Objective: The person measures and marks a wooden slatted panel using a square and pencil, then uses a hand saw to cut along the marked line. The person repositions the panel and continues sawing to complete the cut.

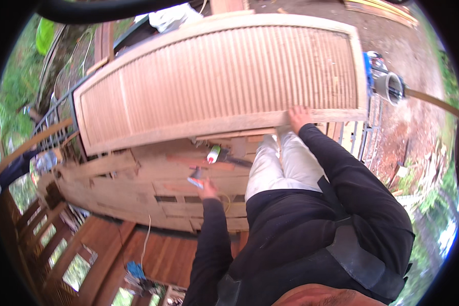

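A large wooden louvered door panel [224,76] lies across the middle of the view, its slats framed by pale rails. My right hand [300,117] rests on the near rail, right of centre, fingers laid flat over the wood. Lower and to the left, my left hand [207,190] is closed around a small flat dark grey piece with a pale bluish edge [195,178]. Its exact kind is unclear. Just beyond that hand, a glue bottle [213,154] with a green label and red tip lies on the wooden work surface [160,176] below the panel.
Wood offcuts [99,166] lie at the left of the work surface. Beyond the panel's right end stand a grey bucket [389,88] and a blue item. A pale cord [146,239] hangs over reddish boards [171,255]. White sheeting [172,18] lies behind the panel.
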### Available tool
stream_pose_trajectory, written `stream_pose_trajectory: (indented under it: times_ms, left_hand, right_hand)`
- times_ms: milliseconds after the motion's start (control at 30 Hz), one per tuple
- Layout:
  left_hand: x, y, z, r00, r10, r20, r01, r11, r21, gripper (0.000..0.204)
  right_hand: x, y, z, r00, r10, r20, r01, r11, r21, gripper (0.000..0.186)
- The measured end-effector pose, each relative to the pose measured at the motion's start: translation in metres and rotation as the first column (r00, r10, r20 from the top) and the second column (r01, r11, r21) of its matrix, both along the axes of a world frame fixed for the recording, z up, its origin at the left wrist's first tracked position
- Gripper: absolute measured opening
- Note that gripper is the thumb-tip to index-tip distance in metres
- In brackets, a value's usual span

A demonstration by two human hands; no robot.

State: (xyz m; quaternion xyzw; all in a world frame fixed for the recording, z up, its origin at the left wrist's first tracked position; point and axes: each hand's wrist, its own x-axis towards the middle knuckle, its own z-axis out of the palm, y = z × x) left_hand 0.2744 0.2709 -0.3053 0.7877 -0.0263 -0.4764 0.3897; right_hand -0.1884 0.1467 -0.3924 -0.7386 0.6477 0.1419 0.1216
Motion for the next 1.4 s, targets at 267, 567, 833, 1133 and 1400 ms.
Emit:
stream_pose_trajectory:
  times_ms: [267,567,833,1133,1400]
  left_hand:
    - [-0.077,0.025,0.017,0.526,-0.567,0.634,0.722,0.692,0.020,0.035]
    - [-0.177,0.019,0.143,0.153,-0.929,0.338,0.976,0.197,0.097,0.052]
    - [-0.207,0.074,0.135,0.124,-0.917,0.380,0.991,0.093,-0.099,0.043]
    - [-0.185,0.150,0.068,0.557,-0.791,0.254,0.830,0.518,-0.206,0.027]
    - [-0.149,0.235,0.077,0.862,-0.501,-0.081,0.494,0.865,-0.087,0.023]
  right_hand:
    - [0.055,0.008,0.132,0.742,-0.258,0.618,0.040,0.938,0.344,0.029]
    - [0.062,0.085,0.198,0.405,-0.856,0.323,-0.062,0.326,0.943,0.053]
    - [0.026,0.188,0.141,0.329,-0.677,0.659,-0.040,0.687,0.726,0.018]
    - [-0.028,0.222,0.189,0.137,-0.662,0.737,0.161,0.749,0.643,0.021]
    - [-0.122,0.288,0.163,0.103,-0.775,0.623,0.513,0.578,0.634,0.019]
